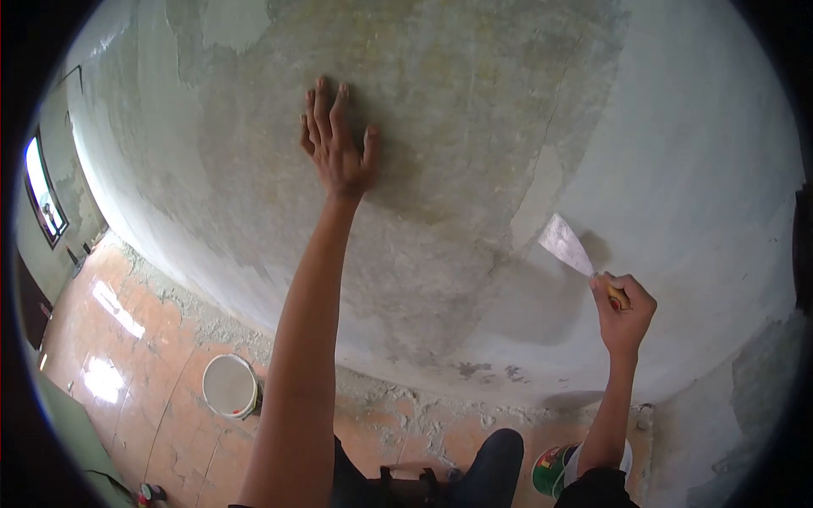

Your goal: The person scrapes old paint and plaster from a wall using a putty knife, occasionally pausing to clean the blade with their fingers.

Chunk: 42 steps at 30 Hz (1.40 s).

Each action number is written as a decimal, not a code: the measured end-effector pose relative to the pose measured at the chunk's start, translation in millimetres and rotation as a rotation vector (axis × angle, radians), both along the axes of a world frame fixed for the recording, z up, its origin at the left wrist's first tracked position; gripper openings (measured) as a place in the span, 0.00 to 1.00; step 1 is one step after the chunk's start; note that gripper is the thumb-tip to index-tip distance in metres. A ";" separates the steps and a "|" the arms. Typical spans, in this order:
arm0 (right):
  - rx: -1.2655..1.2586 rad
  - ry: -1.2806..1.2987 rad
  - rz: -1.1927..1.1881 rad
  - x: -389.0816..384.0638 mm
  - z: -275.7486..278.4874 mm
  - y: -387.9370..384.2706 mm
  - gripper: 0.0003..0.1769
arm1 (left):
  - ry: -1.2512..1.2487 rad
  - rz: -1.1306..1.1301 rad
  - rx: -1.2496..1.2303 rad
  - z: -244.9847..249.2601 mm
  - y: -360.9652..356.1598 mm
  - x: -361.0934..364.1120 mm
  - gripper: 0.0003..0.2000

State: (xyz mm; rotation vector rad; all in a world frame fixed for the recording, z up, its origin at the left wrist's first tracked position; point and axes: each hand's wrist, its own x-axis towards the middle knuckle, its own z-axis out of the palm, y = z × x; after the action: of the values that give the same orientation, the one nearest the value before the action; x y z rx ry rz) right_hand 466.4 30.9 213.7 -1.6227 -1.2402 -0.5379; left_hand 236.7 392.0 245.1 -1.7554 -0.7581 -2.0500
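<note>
My left hand (340,161) lies against the wall (440,110) with its fingers spread, on a bare patch where grey-brown plaster shows. In my right hand (624,311) is a putty knife (567,243), gripped by its yellowish handle. Its broad metal blade points up and to the left, at the border between the patch and the smooth pale coating. A thin crack (555,114) runs down the wall above the blade, ending near a lighter strip.
A white bucket (230,385) stands on the orange tiled floor (174,406) at lower left. Beside my right forearm is a green and white bucket (555,467), partly hidden. Scraped debris (423,415) lies along the wall's foot. A window (44,193) is at far left.
</note>
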 end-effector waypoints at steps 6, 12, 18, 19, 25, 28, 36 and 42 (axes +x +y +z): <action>0.022 -0.041 -0.018 -1.5 1.4 -2.4 0.12 | -0.010 -0.015 0.015 -1.3 -2.4 2.0 0.32; -0.024 -0.092 -0.012 -4.3 3.9 1.7 0.12 | -0.006 -0.006 0.027 -3.1 -5.1 2.7 0.30; 0.031 -0.082 0.027 -6.5 1.0 10.0 0.10 | -0.019 0.002 0.022 0.4 -1.0 1.9 0.30; 0.019 -0.080 0.025 -6.8 -0.3 6.1 0.10 | -0.026 -0.011 0.030 0.8 -1.5 2.1 0.31; 0.092 -0.028 -0.065 -4.4 -16.9 4.0 0.11 | -0.042 -0.001 0.043 -0.1 1.6 3.4 0.31; 0.015 -0.049 -0.046 -13.2 -9.2 6.5 0.12 | -0.021 -0.012 0.031 0.2 -4.2 3.2 0.30; 0.084 -0.012 -0.059 -11.1 -19.5 9.1 0.12 | -0.025 -0.016 0.034 -1.0 -0.1 1.2 0.30; 0.088 0.082 -0.031 -12.8 -27.9 -2.5 0.11 | -0.038 0.011 0.050 1.2 1.0 1.4 0.30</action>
State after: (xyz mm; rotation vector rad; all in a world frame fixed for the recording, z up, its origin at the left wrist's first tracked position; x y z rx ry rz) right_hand 453.6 28.4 185.8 -1.5767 -1.1178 -0.5325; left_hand 238.1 393.0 246.3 -1.6859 -0.7194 -2.0820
